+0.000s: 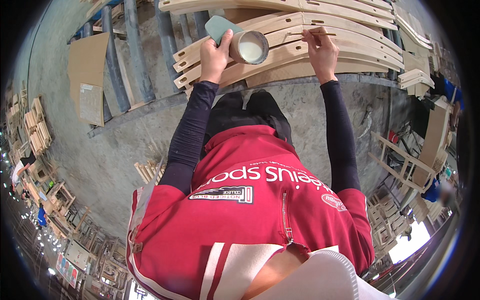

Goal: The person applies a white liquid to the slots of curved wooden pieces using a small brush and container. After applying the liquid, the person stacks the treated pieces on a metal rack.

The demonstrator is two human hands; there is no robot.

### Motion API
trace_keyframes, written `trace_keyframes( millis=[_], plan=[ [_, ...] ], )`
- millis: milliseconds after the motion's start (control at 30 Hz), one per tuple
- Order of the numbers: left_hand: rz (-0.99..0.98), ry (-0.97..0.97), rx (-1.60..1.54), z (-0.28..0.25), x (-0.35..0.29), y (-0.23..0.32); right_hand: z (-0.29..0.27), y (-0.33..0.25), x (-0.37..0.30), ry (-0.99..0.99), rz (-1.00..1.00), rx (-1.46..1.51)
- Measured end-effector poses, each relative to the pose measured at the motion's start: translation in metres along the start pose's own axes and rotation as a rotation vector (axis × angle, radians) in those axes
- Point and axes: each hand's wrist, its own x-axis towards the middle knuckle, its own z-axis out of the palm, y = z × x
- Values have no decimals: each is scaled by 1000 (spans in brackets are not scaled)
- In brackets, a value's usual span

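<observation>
Thin stick [329, 34]: nine-to-three over slats [285, 52]
Right hand [323, 52]: nearer, pinching it
Left hand [214, 59]: grasping cup [253, 37] at eight o'clock

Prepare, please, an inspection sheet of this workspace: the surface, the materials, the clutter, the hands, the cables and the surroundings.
Surface: grey rollers carrying curved, slotted wooden slats.
Job's things: the slats, a cup with white liquid, a flat green piece, a thin stick.
Clutter: brown cardboard sheet at the rollers' left end, with a smaller pale panel.
Hands: left hand holds the cup and the flat green piece; right hand pinches the thin stick over the slats.
Cables: nothing seen near the hands.
Surroundings: concrete floor; stacked wooden parts at far left.
</observation>
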Motion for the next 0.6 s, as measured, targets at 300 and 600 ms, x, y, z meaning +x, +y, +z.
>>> trace_keyframes(
  millis=[300,600],
  plan=[
    [103,70,-18,0,19,-18,4,2,7,9,79,80],
    [176,13,20,11,37,-10,-26,-25,6,27,126,541]
  ],
)
